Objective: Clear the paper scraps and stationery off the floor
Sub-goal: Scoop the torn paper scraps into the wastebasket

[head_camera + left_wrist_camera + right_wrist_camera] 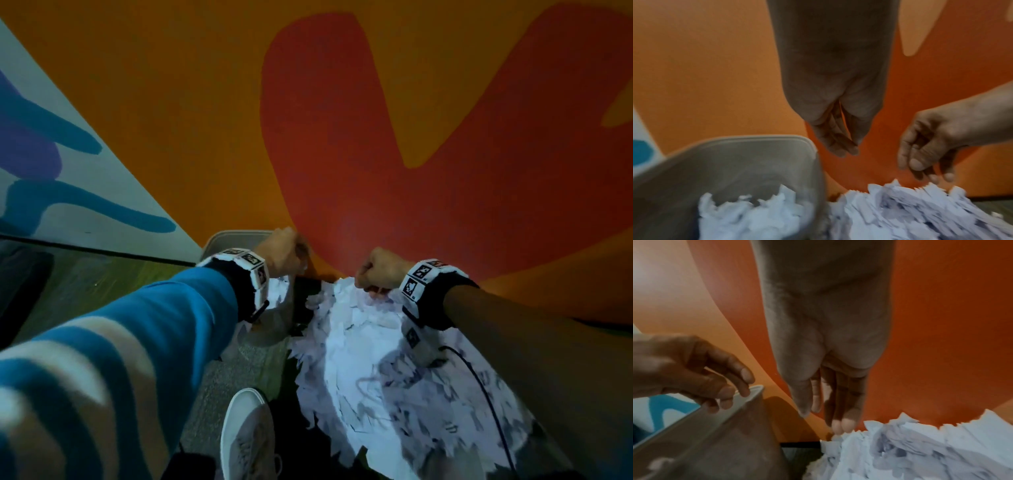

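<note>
The left hand (694, 374) is pinching the rim of the bin (760, 141) while the right hand (826, 386), fingers straight and holding nothing, is touching the paper scraps (376, 359) heaped beside it, risking spills.

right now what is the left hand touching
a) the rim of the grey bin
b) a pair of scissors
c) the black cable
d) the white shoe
a: in the right wrist view the left hand has its fingertips on the rim of the grey bin, which already holds some paper scraps.
</note>
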Available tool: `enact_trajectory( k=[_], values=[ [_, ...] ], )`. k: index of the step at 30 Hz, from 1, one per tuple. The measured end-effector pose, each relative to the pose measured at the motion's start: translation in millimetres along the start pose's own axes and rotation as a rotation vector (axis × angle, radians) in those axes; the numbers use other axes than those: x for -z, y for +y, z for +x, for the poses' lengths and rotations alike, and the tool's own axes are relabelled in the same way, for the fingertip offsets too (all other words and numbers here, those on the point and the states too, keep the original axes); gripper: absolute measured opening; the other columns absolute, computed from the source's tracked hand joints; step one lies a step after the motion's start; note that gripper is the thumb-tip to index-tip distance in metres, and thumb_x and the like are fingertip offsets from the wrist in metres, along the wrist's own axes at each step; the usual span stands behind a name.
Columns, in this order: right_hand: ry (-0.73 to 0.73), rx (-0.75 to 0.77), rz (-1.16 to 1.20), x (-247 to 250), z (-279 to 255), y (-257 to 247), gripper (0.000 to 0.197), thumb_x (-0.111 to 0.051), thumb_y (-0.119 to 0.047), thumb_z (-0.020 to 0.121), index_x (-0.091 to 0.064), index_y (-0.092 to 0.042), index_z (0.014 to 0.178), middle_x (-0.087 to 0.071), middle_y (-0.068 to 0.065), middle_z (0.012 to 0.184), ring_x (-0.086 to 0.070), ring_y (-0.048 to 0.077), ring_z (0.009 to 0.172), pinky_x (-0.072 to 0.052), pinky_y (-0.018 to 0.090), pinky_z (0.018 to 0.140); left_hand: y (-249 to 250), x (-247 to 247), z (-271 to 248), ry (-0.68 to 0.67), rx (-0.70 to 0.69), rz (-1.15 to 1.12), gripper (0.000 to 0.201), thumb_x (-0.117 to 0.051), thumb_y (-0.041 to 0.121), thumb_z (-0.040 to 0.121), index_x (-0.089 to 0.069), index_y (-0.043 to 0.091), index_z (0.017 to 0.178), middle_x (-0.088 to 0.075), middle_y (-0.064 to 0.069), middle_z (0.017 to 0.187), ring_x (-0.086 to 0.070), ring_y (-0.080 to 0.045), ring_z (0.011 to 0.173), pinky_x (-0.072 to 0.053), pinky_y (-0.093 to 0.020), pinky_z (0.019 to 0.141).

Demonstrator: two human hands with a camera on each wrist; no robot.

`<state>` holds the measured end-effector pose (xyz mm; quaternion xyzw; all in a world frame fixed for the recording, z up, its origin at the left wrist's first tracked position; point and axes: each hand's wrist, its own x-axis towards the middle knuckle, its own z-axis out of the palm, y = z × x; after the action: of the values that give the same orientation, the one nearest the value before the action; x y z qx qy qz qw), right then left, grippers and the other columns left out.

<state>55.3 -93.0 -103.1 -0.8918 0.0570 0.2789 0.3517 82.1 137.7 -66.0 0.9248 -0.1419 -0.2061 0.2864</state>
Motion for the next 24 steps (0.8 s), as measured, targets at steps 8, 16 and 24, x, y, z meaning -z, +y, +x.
enact_trajectory(
  k=[8,16,24],
  values=[
    [-0.137,-0.084,-0.387,-29.1,29.0,111.6,0.054,-0.081,-0.023,0.078,-0.061,-0.006,0.125,-0.062,0.014,0.125,-0.062,0.025,0.102,-0.050,0.032,0.087,10.7,-162.5,28.1,-0.357,0.043,0.142,0.068,-0.075,0.027,0.086,-0.045,0.011,0.145,-0.049,-0.011,0.145,-0.053,-0.028,0.127,-0.045,-0.031,0.097],
    [-0.206,-0.132,-0.524,-91.9,59.5,179.7,0.124,-0.084,-0.054,0.066,-0.001,-0.034,0.156,-0.003,0.014,0.162,-0.022,0.044,0.144,-0.032,0.056,0.112,-33.0,-266.4,31.0,-0.404,0.207,0.157,0.122,-0.083,0.056,0.068,-0.002,0.034,0.156,-0.013,-0.010,0.157,-0.022,-0.039,0.143,-0.032,-0.055,0.112],
    [-0.007,-0.058,-0.699,-135.1,55.9,208.3,0.081,-0.062,-0.049,0.088,-0.013,-0.033,0.151,-0.015,0.019,0.152,-0.027,0.046,0.133,-0.040,0.052,0.104,-44.5,-322.9,31.1,-0.230,0.277,0.259,0.113,-0.078,0.044,0.078,0.004,0.039,0.155,0.005,-0.006,0.165,-0.005,-0.042,0.149,-0.020,-0.057,0.118]
  ],
)
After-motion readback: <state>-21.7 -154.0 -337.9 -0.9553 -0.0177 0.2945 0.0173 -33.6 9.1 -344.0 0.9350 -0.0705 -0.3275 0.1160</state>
